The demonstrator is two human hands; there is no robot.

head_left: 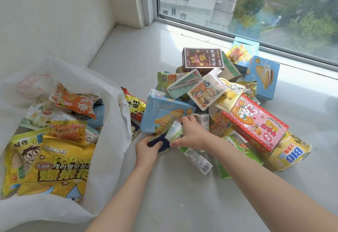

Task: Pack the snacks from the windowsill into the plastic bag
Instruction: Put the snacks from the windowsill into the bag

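Near bag (113,104), pkt (161,145) L grip (147,150), cup (174,131) R grip (193,133)

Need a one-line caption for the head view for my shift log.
Left hand grips a dark packet, right hand a white-green cup, at the snack pile beside the open plastic bag.

At mid-frame, the left hand (147,150) is curled round a dark packet (165,140), the right hand (193,134) round a pale pouch (175,130).

Bag (109,107) left on sill (139,54), snack pile (215,103) right, window (256,3) behind.
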